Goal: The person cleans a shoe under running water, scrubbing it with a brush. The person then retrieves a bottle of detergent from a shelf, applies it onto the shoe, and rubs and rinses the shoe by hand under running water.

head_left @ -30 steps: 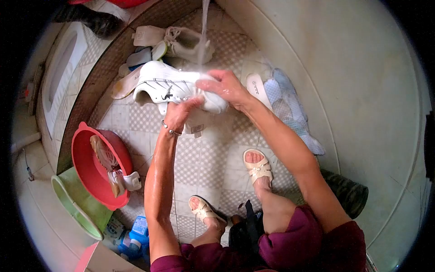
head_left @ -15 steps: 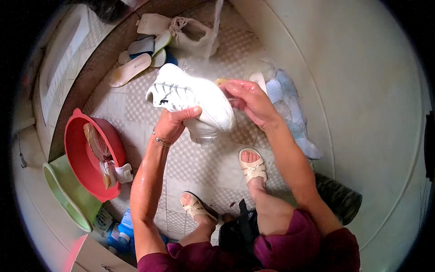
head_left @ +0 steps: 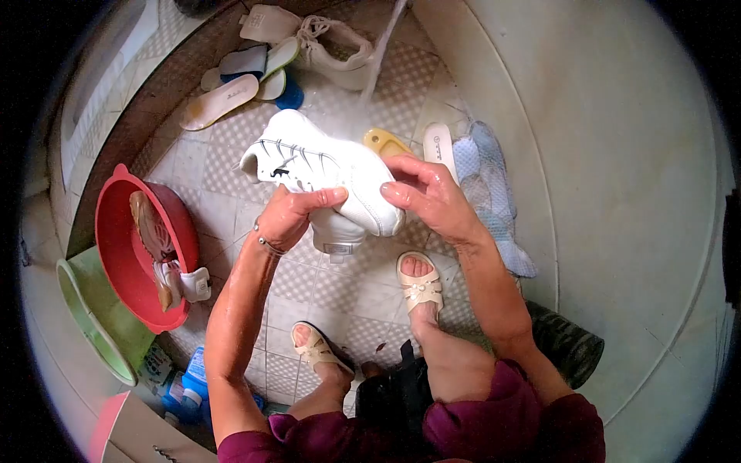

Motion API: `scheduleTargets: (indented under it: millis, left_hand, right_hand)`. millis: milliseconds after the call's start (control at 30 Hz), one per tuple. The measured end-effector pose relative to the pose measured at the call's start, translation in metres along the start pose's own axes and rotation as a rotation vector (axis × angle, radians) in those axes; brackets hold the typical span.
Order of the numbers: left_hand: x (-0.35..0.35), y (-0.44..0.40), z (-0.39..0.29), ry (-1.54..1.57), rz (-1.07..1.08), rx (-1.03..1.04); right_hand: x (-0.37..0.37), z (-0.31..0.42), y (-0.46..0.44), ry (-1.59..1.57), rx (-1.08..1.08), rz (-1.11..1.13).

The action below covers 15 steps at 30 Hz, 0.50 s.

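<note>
A white shoe (head_left: 320,166) with dark-striped laces is held above the tiled floor, its toe toward the right. My left hand (head_left: 293,216) grips its near side, thumb on the upper and the other fingers hidden beneath. At the toe, my right hand (head_left: 431,197) is closed on the shoe with thumb and fingers. Under the held shoe, part of another white item (head_left: 338,235) shows. A stream of water (head_left: 384,50) falls behind the shoe, apart from it. Just beyond my right hand is a yellow object (head_left: 386,142) with a hole.
Another pale shoe (head_left: 340,58), several insoles (head_left: 224,100) and a blue piece (head_left: 289,91) lie at the back. A red basin (head_left: 116,231) with footwear and a green basin (head_left: 100,324) stand left. A mesh bag (head_left: 490,193) lies right, beside an insole (head_left: 438,147).
The shoe has come out from under the water stream, toward me. My right hand left the shoe's upper and now grips its toe. The view has shifted, and the yellow object has come into sight.
</note>
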State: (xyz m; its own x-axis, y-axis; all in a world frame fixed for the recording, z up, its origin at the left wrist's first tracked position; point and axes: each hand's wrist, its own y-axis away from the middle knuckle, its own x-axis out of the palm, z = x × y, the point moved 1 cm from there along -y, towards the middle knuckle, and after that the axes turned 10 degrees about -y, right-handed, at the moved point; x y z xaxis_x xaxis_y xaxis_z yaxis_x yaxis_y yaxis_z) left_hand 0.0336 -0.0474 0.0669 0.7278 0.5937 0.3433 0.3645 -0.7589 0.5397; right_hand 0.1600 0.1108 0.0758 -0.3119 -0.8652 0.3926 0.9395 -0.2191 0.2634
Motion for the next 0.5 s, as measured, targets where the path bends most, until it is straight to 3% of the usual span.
scheduleTargets:
  millis: [400, 500]
  left_hand:
    - [0.002, 0.018, -0.001, -0.165, -0.078, -0.042]
    - [0.003, 0.022, -0.006, -0.159, -0.107, -0.019]
  right_hand:
    - [0.019, -0.018, -0.009, 0.196, -0.019, -0.116]
    - [0.027, -0.011, -0.021, 0.345, -0.137, -0.139]
